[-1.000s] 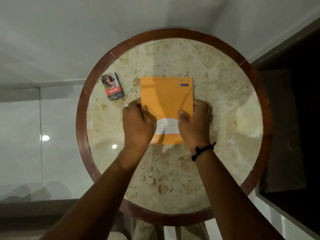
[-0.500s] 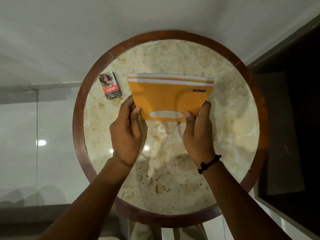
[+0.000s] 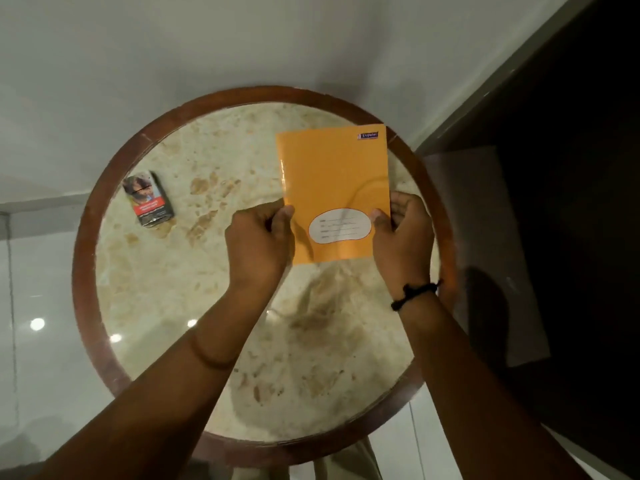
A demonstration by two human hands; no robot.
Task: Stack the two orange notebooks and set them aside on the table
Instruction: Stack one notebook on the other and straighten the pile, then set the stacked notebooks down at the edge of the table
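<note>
Two orange notebooks (image 3: pixel 334 178) lie stacked as one, only the top cover with its white name label showing, near the right rim of the round marble table (image 3: pixel 166 271). My left hand (image 3: pixel 261 244) pinches the stack's lower left edge. My right hand (image 3: pixel 403 237) grips its lower right edge, thumb on the cover. Whether the stack rests flat on the table or hovers just above it cannot be told. The lower notebook is hidden under the top one.
A small cigarette pack (image 3: pixel 148 198) lies on the table's left side. The table has a raised dark wooden rim (image 3: pixel 83 258). A dark cabinet or doorway (image 3: pixel 561 209) stands close on the right. Glossy white floor lies to the left.
The stack lay flat at the table's centre, was lifted and tilted up on edge, and is now level again, shifted to the right side of the table. Both hands moved right with it.
</note>
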